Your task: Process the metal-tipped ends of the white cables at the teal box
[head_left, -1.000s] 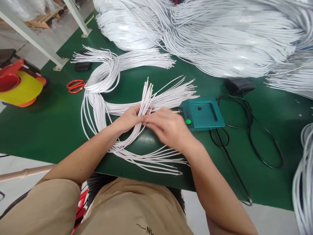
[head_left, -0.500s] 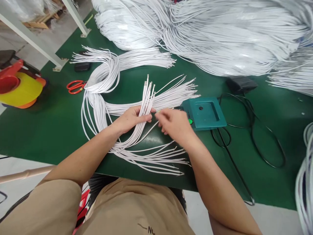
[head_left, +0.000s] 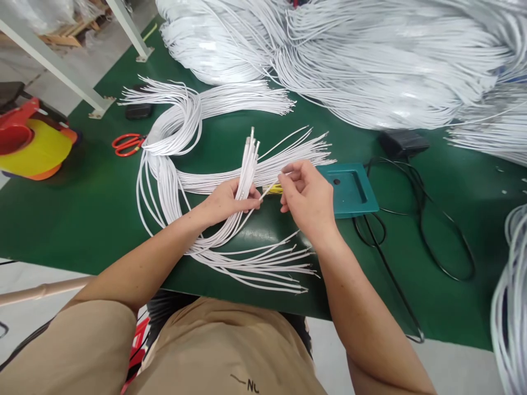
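My left hand is closed around a bundle of white wires, whose ends stick up past the thumb. My right hand pinches a single white wire running from beside that bundle. A yellow-handled object lies between my hands, mostly hidden. Below them, more loose wire ends fan out to the right. Under my right hand and beyond it sits a teal device with a shallow tray, partly covered by the hand.
Another tied hank of white wires lies behind, with red-handled scissors beside it. A large wire heap fills the back. A black adapter and looped cord lie right. More coiled wires stand at the right edge.
My right hand has moved right and slightly up, away from my left hand, drawing a single wire out. The wire ends in my left hand have bunched closer together.
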Demonstrator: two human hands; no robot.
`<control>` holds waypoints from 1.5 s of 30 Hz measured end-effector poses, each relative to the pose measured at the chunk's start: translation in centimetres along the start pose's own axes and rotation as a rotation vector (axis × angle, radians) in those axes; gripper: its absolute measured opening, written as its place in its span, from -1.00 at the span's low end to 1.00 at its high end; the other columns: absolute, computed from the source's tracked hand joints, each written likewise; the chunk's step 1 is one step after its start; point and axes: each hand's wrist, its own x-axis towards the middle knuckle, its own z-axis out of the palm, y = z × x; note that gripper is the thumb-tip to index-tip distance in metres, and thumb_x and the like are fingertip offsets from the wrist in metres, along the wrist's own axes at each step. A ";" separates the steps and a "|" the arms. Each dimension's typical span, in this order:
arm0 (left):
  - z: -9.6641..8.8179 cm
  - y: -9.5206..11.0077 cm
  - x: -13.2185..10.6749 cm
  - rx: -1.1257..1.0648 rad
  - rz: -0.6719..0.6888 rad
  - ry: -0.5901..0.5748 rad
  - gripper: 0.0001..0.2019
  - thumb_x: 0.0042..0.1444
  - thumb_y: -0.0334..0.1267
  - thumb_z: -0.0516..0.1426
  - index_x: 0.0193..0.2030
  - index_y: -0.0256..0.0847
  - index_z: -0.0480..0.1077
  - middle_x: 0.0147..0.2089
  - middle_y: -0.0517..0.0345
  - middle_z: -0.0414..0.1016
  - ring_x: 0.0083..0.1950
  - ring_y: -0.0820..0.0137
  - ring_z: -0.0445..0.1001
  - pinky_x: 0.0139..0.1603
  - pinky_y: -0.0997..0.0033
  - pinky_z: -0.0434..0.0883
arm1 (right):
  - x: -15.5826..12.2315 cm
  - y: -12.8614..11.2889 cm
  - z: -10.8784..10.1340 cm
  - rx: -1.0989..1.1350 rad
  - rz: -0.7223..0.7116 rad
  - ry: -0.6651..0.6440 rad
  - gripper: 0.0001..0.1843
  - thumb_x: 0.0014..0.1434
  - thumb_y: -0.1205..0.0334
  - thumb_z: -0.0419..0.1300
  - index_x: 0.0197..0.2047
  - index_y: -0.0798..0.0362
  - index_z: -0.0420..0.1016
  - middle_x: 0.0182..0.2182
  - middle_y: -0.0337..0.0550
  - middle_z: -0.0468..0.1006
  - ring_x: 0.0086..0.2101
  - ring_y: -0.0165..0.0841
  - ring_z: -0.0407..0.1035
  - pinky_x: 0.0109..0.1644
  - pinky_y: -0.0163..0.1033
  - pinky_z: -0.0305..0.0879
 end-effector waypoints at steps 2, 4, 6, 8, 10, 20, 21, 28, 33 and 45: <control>-0.4 0.1 0.0 -0.104 0.003 0.004 -0.70 -0.08 -0.18 0.33 -0.29 -0.24 0.37 -0.31 0.16 0.53 -0.33 0.40 0.50 -0.27 0.41 0.40 | 0.0 -0.2 -0.2 0.090 0.081 0.023 -0.71 0.16 0.05 0.19 -0.10 0.01 0.37 -0.54 -0.34 0.44 -0.64 -0.47 0.32 -0.57 -0.35 0.27; -0.6 0.2 -0.1 -0.145 0.005 -0.010 -0.69 -0.10 -0.19 0.35 -0.30 -0.24 0.35 -0.28 0.16 0.52 -0.31 0.42 0.51 -0.25 0.42 0.41 | 0.1 -0.3 -0.3 0.198 0.157 -0.036 -0.62 0.13 0.00 0.23 -0.06 0.02 0.35 -0.55 -0.36 0.43 -0.66 -0.46 0.31 -0.61 -0.35 0.26; -0.5 0.2 -0.2 -0.152 0.000 -0.033 -0.68 -0.11 -0.21 0.36 -0.30 -0.25 0.35 -0.26 0.16 0.52 -0.29 0.42 0.52 -0.20 0.40 0.44 | 0.2 -0.3 -0.1 0.295 0.193 -0.094 -0.70 0.11 0.03 0.24 -0.18 0.06 0.40 -0.58 -0.35 0.41 -0.66 -0.47 0.30 -0.59 -0.35 0.28; -0.2 0.2 -0.2 -0.159 -0.006 -0.048 -0.68 -0.12 -0.21 0.37 -0.30 -0.26 0.36 -0.27 0.15 0.52 -0.27 0.40 0.53 -0.17 0.38 0.44 | 0.3 -0.2 0.1 0.356 0.184 -0.109 -0.78 0.10 0.09 0.26 -0.38 0.08 0.41 -0.62 -0.35 0.39 -0.65 -0.50 0.28 -0.55 -0.36 0.27; 0.1 0.3 -0.3 -0.192 -0.004 -0.031 -0.68 -0.10 -0.19 0.36 -0.29 -0.26 0.36 -0.29 0.16 0.51 -0.25 0.39 0.53 -0.19 0.40 0.44 | 0.3 -0.3 0.5 0.382 0.151 -0.130 -0.76 0.07 0.13 0.28 -0.49 0.08 0.39 -0.64 -0.35 0.37 -0.63 -0.53 0.26 -0.51 -0.37 0.26; 1.3 0.6 -0.5 -0.196 0.060 0.168 -0.67 -0.09 -0.20 0.35 -0.40 -0.25 0.26 -0.45 0.27 0.43 -0.48 0.56 0.39 -0.48 0.55 0.32 | 0.1 -0.2 1.7 0.458 0.129 -0.198 -0.85 0.09 0.19 0.25 -0.44 0.09 0.52 -0.59 -0.31 0.41 -0.54 -0.49 0.27 -0.38 -0.33 0.26; 1.3 0.7 -0.5 -0.196 0.056 0.172 -0.67 -0.09 -0.20 0.35 -0.39 -0.25 0.26 -0.45 0.26 0.44 -0.49 0.57 0.39 -0.50 0.55 0.30 | 0.2 0.0 1.7 0.490 0.139 -0.216 -0.85 0.09 0.20 0.24 -0.45 0.09 0.51 -0.58 -0.30 0.41 -0.53 -0.49 0.27 -0.38 -0.33 0.25; 1.5 1.3 -0.6 -0.290 0.074 0.154 -0.64 -0.07 -0.24 0.32 -0.39 -0.21 0.16 -0.46 0.24 0.46 -0.45 0.49 0.49 -0.57 0.59 0.28 | 0.4 0.2 1.7 0.792 0.318 -0.426 -0.71 0.05 0.20 0.27 -0.61 0.08 0.32 -0.58 -0.28 0.32 -0.52 -0.49 0.24 -0.45 -0.34 0.17; 1.8 1.4 -0.7 -0.217 0.072 0.082 -0.74 0.03 -0.29 0.24 -0.38 -0.22 0.18 -0.40 0.14 0.53 -0.42 0.48 0.52 -0.58 0.60 0.28 | 0.5 -0.1 1.5 0.774 0.317 -0.343 -0.79 0.09 0.14 0.25 -0.48 0.07 0.45 -0.65 -0.37 0.17 -0.59 -0.50 0.16 -0.48 -0.33 0.15; 2.0 0.9 -0.8 -0.243 0.118 0.069 -0.72 0.03 -0.37 0.24 -0.38 -0.22 0.14 -0.45 0.23 0.49 -0.43 0.48 0.54 -0.53 0.59 0.36 | 0.7 0.6 1.5 0.825 0.387 -0.480 -0.61 0.06 -0.02 0.33 -0.54 0.11 0.40 -0.65 -0.33 0.28 -0.58 -0.49 0.26 -0.45 -0.34 0.15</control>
